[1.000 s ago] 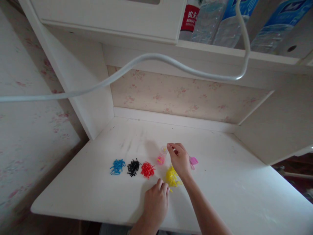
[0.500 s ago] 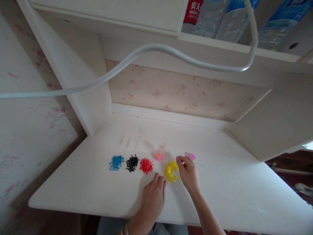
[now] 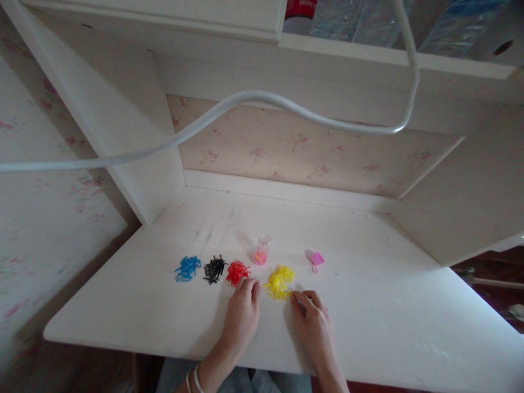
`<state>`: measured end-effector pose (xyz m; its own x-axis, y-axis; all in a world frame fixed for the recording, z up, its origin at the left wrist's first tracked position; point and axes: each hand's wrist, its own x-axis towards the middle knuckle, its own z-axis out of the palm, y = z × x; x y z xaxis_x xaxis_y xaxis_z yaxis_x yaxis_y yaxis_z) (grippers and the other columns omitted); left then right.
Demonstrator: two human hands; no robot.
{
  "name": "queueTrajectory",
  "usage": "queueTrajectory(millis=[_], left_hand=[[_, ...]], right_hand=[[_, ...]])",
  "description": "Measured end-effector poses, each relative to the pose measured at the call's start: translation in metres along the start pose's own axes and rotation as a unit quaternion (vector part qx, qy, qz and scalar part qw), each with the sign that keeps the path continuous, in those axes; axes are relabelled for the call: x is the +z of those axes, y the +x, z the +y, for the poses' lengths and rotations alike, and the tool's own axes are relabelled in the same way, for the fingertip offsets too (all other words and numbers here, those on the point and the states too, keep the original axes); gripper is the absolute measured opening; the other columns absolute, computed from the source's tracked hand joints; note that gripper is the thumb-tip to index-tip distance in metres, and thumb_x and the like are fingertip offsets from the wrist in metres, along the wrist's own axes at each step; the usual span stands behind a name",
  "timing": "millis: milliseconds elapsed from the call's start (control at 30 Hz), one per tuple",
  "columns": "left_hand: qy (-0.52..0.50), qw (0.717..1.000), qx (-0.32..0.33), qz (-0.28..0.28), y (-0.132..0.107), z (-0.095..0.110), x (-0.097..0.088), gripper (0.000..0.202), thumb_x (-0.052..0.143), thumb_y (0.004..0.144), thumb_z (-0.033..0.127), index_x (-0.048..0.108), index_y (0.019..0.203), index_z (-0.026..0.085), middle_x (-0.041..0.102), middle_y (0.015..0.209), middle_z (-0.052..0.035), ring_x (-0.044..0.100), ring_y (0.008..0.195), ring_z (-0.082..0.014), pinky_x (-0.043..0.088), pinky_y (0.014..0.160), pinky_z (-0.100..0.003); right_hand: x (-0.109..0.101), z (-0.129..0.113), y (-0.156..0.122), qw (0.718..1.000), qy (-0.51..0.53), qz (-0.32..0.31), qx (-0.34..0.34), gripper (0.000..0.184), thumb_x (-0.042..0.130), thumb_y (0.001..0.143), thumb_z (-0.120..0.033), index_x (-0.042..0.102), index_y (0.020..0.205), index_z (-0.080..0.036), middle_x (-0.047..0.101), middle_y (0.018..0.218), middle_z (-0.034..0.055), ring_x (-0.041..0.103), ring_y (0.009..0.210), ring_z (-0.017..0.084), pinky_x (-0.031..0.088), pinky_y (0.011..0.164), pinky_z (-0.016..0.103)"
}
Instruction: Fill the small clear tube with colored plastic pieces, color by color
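Observation:
A loose pile of small yellow rubber bands [image 3: 280, 281] lies between my hands on the white desk. My left hand [image 3: 242, 310] is at the pile's left side with fingers pinched together, close to a stray yellow band; what they hold is too small to make out. At the pile's lower right, my right hand [image 3: 313, 319] pinches the end of a yellow band with thumb and forefinger. Behind the pile stands a small clear bottle [image 3: 263, 245] with pink and yellow bits at its bottom. Partly behind my left fingertips is a pile of red bands [image 3: 237, 271].
Farther left lie piles of black bands [image 3: 214, 269] and blue bands [image 3: 188, 268]. A pink piece [image 3: 317, 258], perhaps a cap, lies to the right. A white cable [image 3: 262, 98] crosses the view above the desk [image 3: 388, 305]. Shelf bottles [image 3: 335, 19] stand at top right.
My right hand has come down and nearer, from the pile's upper right to its lower right. My left hand has shifted left and slightly up, towards the red bands. The view has tilted slightly.

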<state>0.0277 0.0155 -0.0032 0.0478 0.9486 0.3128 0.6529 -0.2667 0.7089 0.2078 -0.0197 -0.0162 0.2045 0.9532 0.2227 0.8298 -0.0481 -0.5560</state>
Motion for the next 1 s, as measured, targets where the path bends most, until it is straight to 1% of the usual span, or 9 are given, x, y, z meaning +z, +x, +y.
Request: queueTrajectory(millis=[133,200,300,400,500,700,833,900,1000], left_hand=[[0.000,1.000,0.009,0.014,0.014,0.008,-0.012,0.023,0.038,0.094,0.027,0.058,0.087,0.018,0.063,0.086,-0.0051,0.061,0.084,-0.0177,0.049,0.077,-0.033],[0.006,0.999,0.026,0.032,0.029,0.016,-0.023,0.022,0.038,0.094,0.028,0.058,0.087,0.019,0.061,0.087,-0.0048,0.060,0.087,-0.0177,0.048,0.080,-0.033],[0.012,0.997,0.043,0.063,0.056,0.029,-0.040,0.022,0.038,0.095,0.030,0.057,0.090,0.019,0.059,0.090,-0.0040,0.059,0.084,-0.0154,0.047,0.077,-0.029],[0.039,0.993,0.075,0.087,0.082,0.037,-0.050,0.020,0.040,0.094,0.030,0.057,0.093,0.019,0.057,0.093,-0.0038,0.059,0.084,-0.0142,0.047,0.076,-0.026],[0.082,0.988,0.100,0.084,0.098,0.040,-0.054,0.019,0.041,0.094,0.029,0.058,0.095,0.020,0.058,0.095,-0.0032,0.059,0.083,-0.0131,0.047,0.075,-0.024],[0.157,0.980,0.117,0.034,0.106,0.041,-0.053,0.018,0.043,0.093,0.027,0.060,0.096,0.023,0.059,0.096,-0.0008,0.061,0.081,-0.0119,0.046,0.068,-0.022],[0.163,0.979,0.123,0.017,0.108,0.041,-0.051,0.020,0.043,0.093,0.026,0.062,0.098,0.024,0.060,0.096,-0.0005,0.062,0.079,-0.0114,0.047,0.068,-0.021],[0.145,0.981,0.128,0.019,0.110,0.039,-0.051,0.021,0.043,0.093,0.027,0.062,0.101,0.025,0.060,0.096,-0.0008,0.061,0.080,-0.0115,0.048,0.070,-0.022],[0.096,0.986,0.124,0.048,0.109,0.034,-0.053,0.023,0.041,0.094,0.027,0.060,0.104,0.023,0.060,0.098,-0.0025,0.061,0.086,-0.0124,0.048,0.078,-0.024]], right_hand=[[0.001,0.004,0.002,0.998,0.066,0.004,0.018,0.037,0.039,0.091,-0.044,0.068,0.093,-0.022,0.064,0.096,0.0071,0.061,0.078,0.019,0.046,0.070,0.029],[0.001,0.005,0.002,0.994,0.101,0.014,0.031,0.038,0.039,0.091,-0.047,0.067,0.093,-0.021,0.063,0.096,0.0078,0.060,0.078,0.019,0.045,0.069,0.029],[-0.001,0.007,0.001,0.987,0.148,0.031,0.062,0.038,0.042,0.089,-0.049,0.066,0.092,-0.020,0.063,0.095,0.0077,0.059,0.075,0.018,0.044,0.070,0.029],[-0.006,0.008,0.001,0.973,0.200,0.065,0.099,0.038,0.046,0.087,-0.051,0.066,0.093,-0.019,0.063,0.094,0.0067,0.058,0.072,0.016,0.044,0.069,0.028],[-0.010,0.010,0.001,0.957,0.234,0.104,0.137,0.039,0.049,0.085,-0.053,0.067,0.094,-0.019,0.064,0.094,0.0062,0.058,0.075,0.016,0.044,0.070,0.027],[-0.012,0.013,0.000,0.946,0.264,0.114,0.152,0.038,0.052,0.084,-0.052,0.068,0.093,-0.019,0.064,0.095,0.0060,0.057,0.081,0.018,0.042,0.073,0.027],[-0.012,0.012,0.000,0.946,0.264,0.109,0.150,0.036,0.052,0.084,-0.051,0.067,0.093,-0.019,0.064,0.097,0.0052,0.056,0.087,0.018,0.041,0.077,0.027],[-0.012,0.012,0.001,0.946,0.263,0.111,0.155,0.036,0.052,0.084,-0.051,0.067,0.093,-0.019,0.063,0.096,0.0048,0.056,0.086,0.018,0.041,0.078,0.027],[-0.012,0.011,0.001,0.945,0.261,0.114,0.159,0.037,0.052,0.084,-0.052,0.067,0.093,-0.019,0.063,0.096,0.0045,0.056,0.085,0.018,0.041,0.076,0.028]])
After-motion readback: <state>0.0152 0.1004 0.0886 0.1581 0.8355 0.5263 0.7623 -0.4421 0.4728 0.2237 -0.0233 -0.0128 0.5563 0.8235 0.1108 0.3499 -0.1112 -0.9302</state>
